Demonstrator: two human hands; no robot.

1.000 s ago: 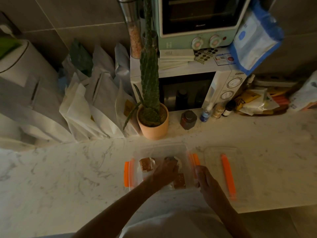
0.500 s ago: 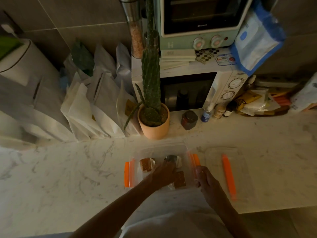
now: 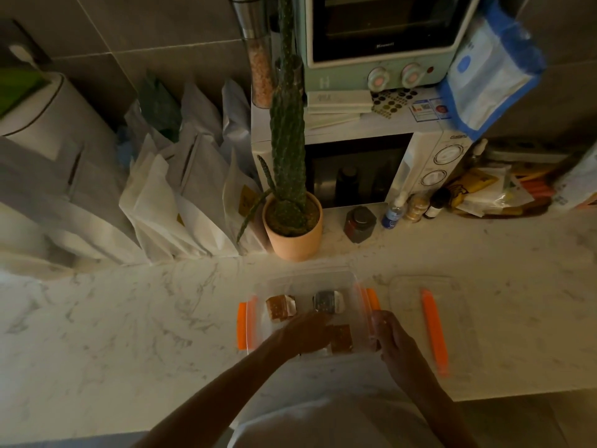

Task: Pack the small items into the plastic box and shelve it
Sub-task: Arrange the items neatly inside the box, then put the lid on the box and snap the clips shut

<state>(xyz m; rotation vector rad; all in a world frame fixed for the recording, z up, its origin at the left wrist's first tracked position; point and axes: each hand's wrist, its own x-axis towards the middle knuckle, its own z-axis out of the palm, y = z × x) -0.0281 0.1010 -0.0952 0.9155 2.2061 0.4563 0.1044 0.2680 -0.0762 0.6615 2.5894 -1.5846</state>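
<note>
A clear plastic box [image 3: 310, 279] with orange side clips stands on the marble counter in front of me. Inside lie three small wrapped items: a brown one [image 3: 280, 307] at the left, a dark silvery one [image 3: 327, 301] at the back right, another brown one [image 3: 340, 338] at the front right. My left hand [image 3: 303, 331] reaches into the box over its near half, fingers low among the items; what it touches is hidden. My right hand [image 3: 392, 337] holds the box's right wall near the front corner. The clear lid [image 3: 407, 295] with an orange clip lies to the right.
A potted cactus [image 3: 292, 221] stands just behind the box. A dark jar [image 3: 360, 224] and small bottles [image 3: 392, 213] sit in front of a microwave [image 3: 429, 163]. White bags [image 3: 181, 202] crowd the back left. The counter's front edge runs close to my body.
My left hand has drawn back toward the box's near side, uncovering the silvery item at the back right. The right hand stays on the box's right wall.
</note>
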